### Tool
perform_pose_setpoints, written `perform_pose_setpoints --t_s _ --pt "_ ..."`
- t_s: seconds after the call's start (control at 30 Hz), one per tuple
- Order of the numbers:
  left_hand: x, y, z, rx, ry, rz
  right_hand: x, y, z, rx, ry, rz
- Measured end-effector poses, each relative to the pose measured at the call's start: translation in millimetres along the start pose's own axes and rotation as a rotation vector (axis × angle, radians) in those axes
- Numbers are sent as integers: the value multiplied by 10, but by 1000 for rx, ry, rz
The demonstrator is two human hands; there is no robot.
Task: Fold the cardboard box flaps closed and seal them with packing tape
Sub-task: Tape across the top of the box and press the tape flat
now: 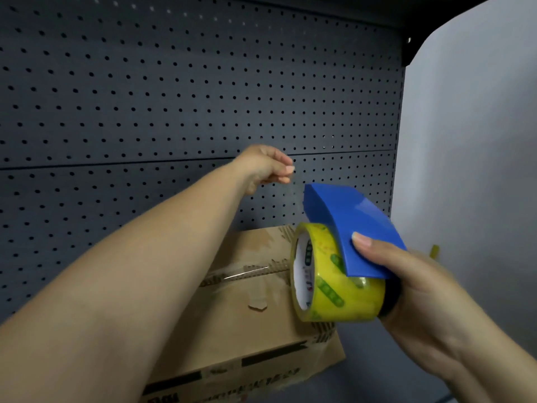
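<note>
right hand (418, 289) gripping tape dispenser (343, 257), above box (250, 324)

box (261, 324): near-left part behind left forearm (139, 286) | bottom edge cuts front face print

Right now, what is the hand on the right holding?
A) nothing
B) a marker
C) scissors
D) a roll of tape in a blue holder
D: the right hand grips a yellowish tape roll set in a blue dispenser, above the cardboard box.

Box (255, 309) sits before pegboard (174, 97); tape dispenser (343, 257) above box's right side.
</note>
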State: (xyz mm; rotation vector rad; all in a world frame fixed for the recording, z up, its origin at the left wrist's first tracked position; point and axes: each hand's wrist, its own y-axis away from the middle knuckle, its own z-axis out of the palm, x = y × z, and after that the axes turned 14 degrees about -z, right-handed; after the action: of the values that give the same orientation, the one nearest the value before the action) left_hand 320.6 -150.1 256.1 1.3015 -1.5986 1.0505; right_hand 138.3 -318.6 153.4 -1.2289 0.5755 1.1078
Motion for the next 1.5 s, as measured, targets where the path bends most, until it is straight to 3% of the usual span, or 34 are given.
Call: perform_pose_setpoints --t_s 0.47,0.63,0.83,1.07,1.33,1.43,1.5 --pt "-778 -411 215 -126 -96 -192 142 -161 -11 76 96 177" --pt "-792 -434 259 -69 -376 -289 158 -229 -39 109 117 198" --pt "-752 -414 307 -80 -808 -273 137 -294 -41 116 100 201" --pt "-657 -323 300 -90 -987 -309 122 -322 -82 110 99 219" --pt "-422 -231 397 -68 -1401 -389 111 -327 -99 84 91 232" --pt "-399 -155 322 -44 -1401 -533 108 -322 -83 77 98 227" --pt "-486 -188 244 -105 -1264 -488 100 -317 -73 66 105 223"
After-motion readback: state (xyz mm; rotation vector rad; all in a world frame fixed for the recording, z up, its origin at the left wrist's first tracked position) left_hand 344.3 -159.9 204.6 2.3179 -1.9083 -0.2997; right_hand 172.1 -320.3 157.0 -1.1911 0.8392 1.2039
